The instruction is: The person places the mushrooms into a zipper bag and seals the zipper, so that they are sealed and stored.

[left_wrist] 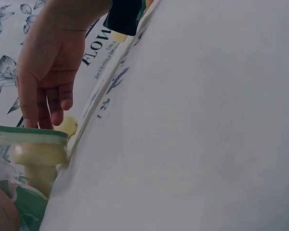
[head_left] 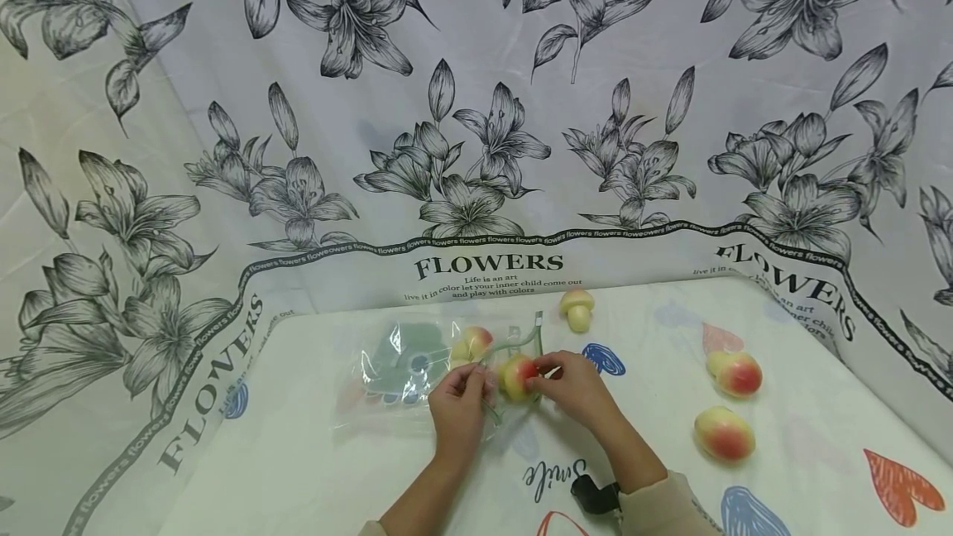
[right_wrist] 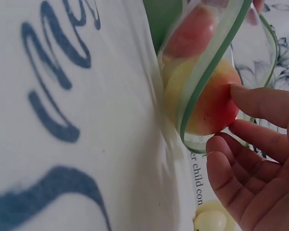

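A clear zip bag (head_left: pixel 350 412) with a green-edged mouth lies on the cloth, a green shape printed on it. My left hand (head_left: pixel 462 399) pinches the bag near its mouth. My right hand (head_left: pixel 577 383) holds a red-and-yellow mushroom (head_left: pixel 519 377) by its cap between thumb and fingertips. In the right wrist view, the mushroom (right_wrist: pixel 216 103) is at the bag's mouth, partly behind the green edge (right_wrist: pixel 204 79). Another mushroom (head_left: pixel 472 342) lies inside the bag, left of it. In the left wrist view, the right hand (left_wrist: pixel 50 72) reaches down at the green edge.
One mushroom (head_left: pixel 577 310) stands at the back, beyond the right hand. Two more, a farther mushroom (head_left: pixel 737 374) and a nearer mushroom (head_left: pixel 725 434), lie to the right. A black device (head_left: pixel 593 493) sits at the right wrist. Flower-printed cloth (head_left: pixel 484 271) hangs behind the table.
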Demonstrator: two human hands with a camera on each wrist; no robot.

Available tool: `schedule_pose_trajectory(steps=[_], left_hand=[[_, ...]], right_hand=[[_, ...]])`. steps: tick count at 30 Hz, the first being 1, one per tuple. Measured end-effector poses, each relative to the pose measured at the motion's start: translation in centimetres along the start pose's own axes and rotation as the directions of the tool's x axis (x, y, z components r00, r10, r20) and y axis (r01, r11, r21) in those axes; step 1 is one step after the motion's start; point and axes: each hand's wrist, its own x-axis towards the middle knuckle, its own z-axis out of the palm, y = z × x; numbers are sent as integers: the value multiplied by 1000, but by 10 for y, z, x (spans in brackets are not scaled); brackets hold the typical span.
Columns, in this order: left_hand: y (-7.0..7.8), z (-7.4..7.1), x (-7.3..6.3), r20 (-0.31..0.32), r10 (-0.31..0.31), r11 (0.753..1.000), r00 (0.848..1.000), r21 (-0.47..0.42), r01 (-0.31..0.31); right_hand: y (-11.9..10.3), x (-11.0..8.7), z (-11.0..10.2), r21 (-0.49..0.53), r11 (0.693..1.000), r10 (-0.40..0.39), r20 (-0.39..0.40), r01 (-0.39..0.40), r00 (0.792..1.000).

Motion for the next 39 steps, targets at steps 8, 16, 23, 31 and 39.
schedule_pose_trajectory(steps=[8,16,23,31,39], left_hand=[[2,0,2,-18,-61,997,998,-48,60],[4,0,2,-17,-108,994,994,-36,107],[14,-1,1,-12,-130,991,991,-25,130],[3,-2,2,-39,-133,991,990,-9,132],[-1,-3,2,-47,-117,993,992,-1,117]], right_hand=[[0,0,-3,2,1000,5,16,-5,1000],[3,3,-17,-12,1000,11,-9,-11,1000],[12,5,-56,-41,999,25,-58,-27,998],[24,3,-100,-67,995,71,-128,-79,989],[14,24,-94,-48,996,73,-126,-79,989]])
